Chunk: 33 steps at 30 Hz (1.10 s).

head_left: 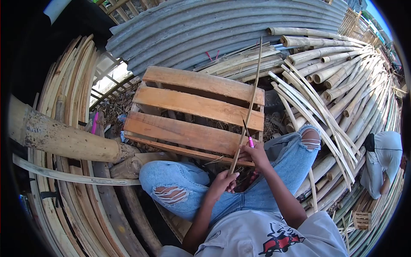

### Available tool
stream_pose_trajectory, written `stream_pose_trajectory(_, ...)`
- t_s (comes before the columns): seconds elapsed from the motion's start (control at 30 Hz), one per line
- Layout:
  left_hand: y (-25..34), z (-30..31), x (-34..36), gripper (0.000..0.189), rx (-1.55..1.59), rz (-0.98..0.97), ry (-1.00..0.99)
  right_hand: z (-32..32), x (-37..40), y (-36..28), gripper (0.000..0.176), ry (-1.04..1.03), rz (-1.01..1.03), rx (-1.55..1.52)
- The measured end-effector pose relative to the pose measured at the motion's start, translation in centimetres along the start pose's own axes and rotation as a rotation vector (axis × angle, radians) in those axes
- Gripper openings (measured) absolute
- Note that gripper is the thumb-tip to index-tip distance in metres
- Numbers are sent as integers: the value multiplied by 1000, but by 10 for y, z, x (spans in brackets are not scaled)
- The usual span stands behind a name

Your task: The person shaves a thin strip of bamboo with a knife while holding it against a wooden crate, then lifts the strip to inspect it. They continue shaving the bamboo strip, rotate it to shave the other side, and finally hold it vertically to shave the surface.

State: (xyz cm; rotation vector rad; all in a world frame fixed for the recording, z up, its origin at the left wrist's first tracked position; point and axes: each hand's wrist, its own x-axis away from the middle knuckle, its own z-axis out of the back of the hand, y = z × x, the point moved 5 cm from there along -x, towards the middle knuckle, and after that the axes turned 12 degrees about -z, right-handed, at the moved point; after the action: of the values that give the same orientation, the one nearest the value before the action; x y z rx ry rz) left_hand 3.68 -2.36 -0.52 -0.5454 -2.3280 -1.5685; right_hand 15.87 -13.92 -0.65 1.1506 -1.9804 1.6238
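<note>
A long thin bamboo strip (255,81) runs upright across the right part of a slatted wooden crate (184,103). My left hand (222,183) is closed round the strip's lower end, above my lap. Just above it, my right hand (254,155) grips a knife (250,141) with a pink handle. The knife's dark, narrow blade points up and away, beside the strip. The fingers of my right hand are also close against the strip; whether they press on it is hard to tell.
Bamboo poles (342,81) and pale split strips (317,115) are piled on the right. More strips (70,98) and a thick pole (68,135) lie on the left. Corrugated sheeting (214,30) stands behind the crate. A co-worker (383,158) is at the far right.
</note>
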Motion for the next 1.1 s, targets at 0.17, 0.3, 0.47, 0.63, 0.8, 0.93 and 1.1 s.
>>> stream_pose_trajectory(0.17, 13, 0, -15, 33, -161, -56, 43, 11, 3, -5, 18, 37, 20, 9)
stream_pose_trajectory(0.3, 30, -2, -34, 33, -138, -14, 22, 10, 9, -8, 16, 8, 0, -31)
stream_pose_trajectory(0.47, 10, -8, -53, 29, 77, -19, 52, 12, 3, -4, 15, -20, 89, 132)
stream_pose_trajectory(0.63, 7, -22, -52, 34, 110, -98, 88, 18, 3, -10, 20, 43, 4, 165)
stream_pose_trajectory(0.8, 11, -20, -43, 41, -315, -200, 239, 22, -10, -22, 23, 41, 76, 118)
stream_pose_trajectory(0.93, 24, -19, -28, 41, -823, -453, 391, 15, -19, -28, 23, 21, 132, 224)
stream_pose_trajectory(1.1, 25, -16, 4, 39, -919, -372, 491, -9, -28, -27, 22, -67, 119, 344)
